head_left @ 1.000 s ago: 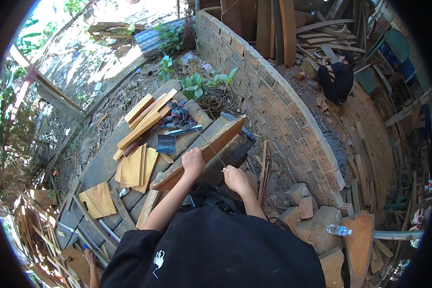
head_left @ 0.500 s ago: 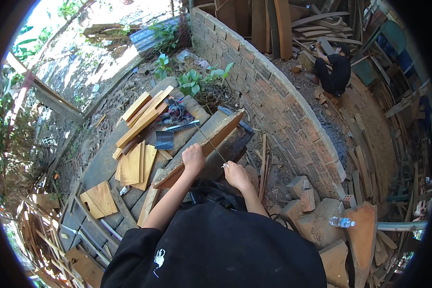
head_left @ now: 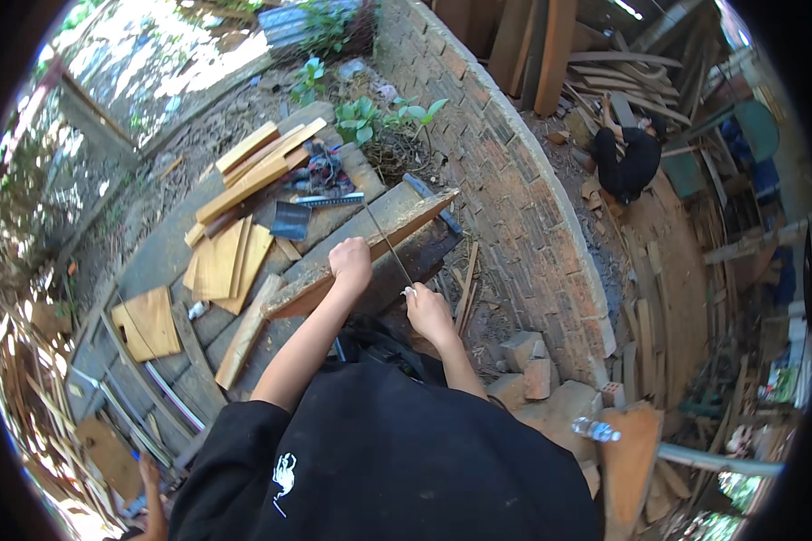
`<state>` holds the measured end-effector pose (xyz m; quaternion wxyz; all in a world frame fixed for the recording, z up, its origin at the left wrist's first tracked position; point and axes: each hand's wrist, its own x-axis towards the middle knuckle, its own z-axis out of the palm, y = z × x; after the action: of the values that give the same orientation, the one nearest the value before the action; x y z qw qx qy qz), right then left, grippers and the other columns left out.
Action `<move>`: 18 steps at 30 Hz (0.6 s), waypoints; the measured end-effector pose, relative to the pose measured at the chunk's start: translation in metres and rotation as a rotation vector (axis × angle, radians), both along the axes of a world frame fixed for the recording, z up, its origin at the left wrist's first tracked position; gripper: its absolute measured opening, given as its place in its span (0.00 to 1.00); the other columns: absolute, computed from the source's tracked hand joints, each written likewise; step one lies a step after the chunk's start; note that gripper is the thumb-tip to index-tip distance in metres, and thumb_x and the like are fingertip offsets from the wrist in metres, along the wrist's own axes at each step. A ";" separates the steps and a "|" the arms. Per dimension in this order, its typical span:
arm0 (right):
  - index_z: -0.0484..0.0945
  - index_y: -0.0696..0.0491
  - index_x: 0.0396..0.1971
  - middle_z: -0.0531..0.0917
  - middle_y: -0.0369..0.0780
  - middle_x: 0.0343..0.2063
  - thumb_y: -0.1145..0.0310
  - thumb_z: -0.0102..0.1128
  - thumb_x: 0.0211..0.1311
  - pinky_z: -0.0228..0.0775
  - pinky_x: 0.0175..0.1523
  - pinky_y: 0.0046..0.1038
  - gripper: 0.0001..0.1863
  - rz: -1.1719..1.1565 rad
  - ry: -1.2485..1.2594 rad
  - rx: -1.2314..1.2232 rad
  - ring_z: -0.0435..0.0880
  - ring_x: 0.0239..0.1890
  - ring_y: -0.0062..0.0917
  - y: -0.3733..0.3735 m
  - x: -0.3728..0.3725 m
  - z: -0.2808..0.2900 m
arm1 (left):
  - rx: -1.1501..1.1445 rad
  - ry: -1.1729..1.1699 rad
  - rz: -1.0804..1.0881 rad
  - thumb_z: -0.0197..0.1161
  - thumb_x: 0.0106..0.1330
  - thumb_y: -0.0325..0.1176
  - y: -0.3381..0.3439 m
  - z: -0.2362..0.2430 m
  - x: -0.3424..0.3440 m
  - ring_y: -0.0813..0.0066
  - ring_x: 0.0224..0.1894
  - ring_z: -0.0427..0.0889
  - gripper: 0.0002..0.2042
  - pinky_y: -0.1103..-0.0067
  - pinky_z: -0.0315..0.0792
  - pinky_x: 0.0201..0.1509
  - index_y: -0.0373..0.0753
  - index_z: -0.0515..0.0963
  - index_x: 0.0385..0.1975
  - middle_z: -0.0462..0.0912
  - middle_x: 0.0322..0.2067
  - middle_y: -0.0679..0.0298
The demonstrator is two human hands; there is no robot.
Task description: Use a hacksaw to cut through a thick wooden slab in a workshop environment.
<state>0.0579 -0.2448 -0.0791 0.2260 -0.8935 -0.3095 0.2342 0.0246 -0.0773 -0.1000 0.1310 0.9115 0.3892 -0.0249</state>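
Since half a second ago our view has swung, so the bench and its wood sit further left, and another person's hand (head_left: 149, 473) now shows at the near left. Before us the thick brown board (head_left: 417, 216) lies at a slant, running from near left to far right, its far end beside a blue-grey bar (head_left: 433, 203). Our left hand (head_left: 350, 261) is curled into a fist over the board's nearer half; its fingertips are hidden, so we cannot tell whether it grips the edge. Our right hand (head_left: 429, 313) sits just to the right of the board, closed around the near end of a thin rod (head_left: 386, 242). From there the rod crosses the board toward the far left, well beyond the left fist; we cannot tell whether its tip touches the perforated strip (head_left: 329, 199). Left of the board we see a dark square plate (head_left: 290, 221), thin yellow boards (head_left: 230, 266) and stacked wooden strips (head_left: 262, 171). On the right, past the brick wall (head_left: 505, 153), a person in black (head_left: 627, 162) crouches.
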 end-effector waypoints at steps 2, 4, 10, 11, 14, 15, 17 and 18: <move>0.72 0.58 0.28 0.77 0.56 0.24 0.62 0.42 0.61 0.66 0.38 0.48 0.15 0.007 -0.042 0.021 0.76 0.32 0.51 -0.002 -0.002 0.011 | -0.011 -0.016 0.033 0.53 0.54 0.27 -0.006 -0.002 -0.001 0.63 0.30 0.83 0.08 0.74 0.76 0.31 0.39 0.81 0.22 0.81 0.26 0.55; 0.72 0.59 0.28 0.77 0.56 0.24 0.62 0.43 0.61 0.66 0.38 0.47 0.15 0.042 -0.060 0.008 0.76 0.31 0.51 -0.006 -0.002 0.015 | 0.046 -0.030 0.045 0.54 0.52 0.27 -0.011 -0.014 0.000 0.66 0.29 0.83 0.07 0.75 0.76 0.28 0.39 0.80 0.21 0.81 0.24 0.56; 0.72 0.61 0.25 0.76 0.57 0.24 0.64 0.43 0.61 0.66 0.39 0.47 0.15 0.127 -0.070 -0.066 0.76 0.31 0.52 -0.007 0.008 0.030 | 0.245 -0.047 0.073 0.54 0.50 0.28 -0.025 -0.039 -0.003 0.70 0.25 0.82 0.04 0.78 0.75 0.24 0.40 0.77 0.19 0.80 0.20 0.60; 0.72 0.61 0.25 0.76 0.57 0.24 0.64 0.43 0.61 0.66 0.39 0.47 0.15 0.141 -0.069 -0.073 0.76 0.31 0.52 -0.003 0.014 0.028 | 0.309 -0.050 0.056 0.55 0.50 0.28 -0.027 -0.039 -0.003 0.71 0.24 0.81 0.03 0.79 0.74 0.23 0.40 0.76 0.20 0.80 0.19 0.61; 0.73 0.61 0.25 0.76 0.57 0.24 0.63 0.43 0.61 0.66 0.39 0.47 0.16 0.168 -0.071 -0.019 0.76 0.32 0.51 0.021 0.036 0.008 | 0.413 -0.005 0.043 0.55 0.48 0.29 -0.052 -0.034 0.000 0.73 0.22 0.80 0.03 0.81 0.73 0.23 0.40 0.76 0.19 0.79 0.19 0.62; 0.73 0.61 0.25 0.76 0.57 0.24 0.63 0.43 0.61 0.66 0.38 0.47 0.16 0.189 -0.064 -0.010 0.76 0.32 0.52 0.030 0.042 -0.001 | 0.412 -0.002 0.048 0.55 0.48 0.29 -0.055 -0.038 0.001 0.73 0.22 0.80 0.03 0.81 0.73 0.23 0.40 0.76 0.19 0.79 0.19 0.62; 0.73 0.61 0.26 0.76 0.57 0.24 0.63 0.42 0.61 0.66 0.38 0.47 0.16 0.225 -0.051 -0.004 0.76 0.32 0.52 0.031 0.044 -0.008 | 0.456 -0.006 0.068 0.55 0.46 0.31 -0.058 -0.046 0.002 0.73 0.20 0.77 0.04 0.79 0.68 0.20 0.39 0.75 0.18 0.77 0.16 0.62; 0.72 0.61 0.26 0.76 0.57 0.24 0.63 0.42 0.61 0.66 0.38 0.47 0.16 0.215 -0.051 -0.006 0.76 0.32 0.52 0.025 0.040 -0.004 | 0.424 0.007 0.078 0.55 0.46 0.31 -0.057 -0.047 0.002 0.72 0.21 0.78 0.04 0.79 0.69 0.20 0.39 0.76 0.18 0.78 0.16 0.62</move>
<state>0.0979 -0.2199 -0.0830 0.1890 -0.8613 -0.4087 0.2353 0.0269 -0.1346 -0.1471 -0.0642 0.9027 0.4213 0.0596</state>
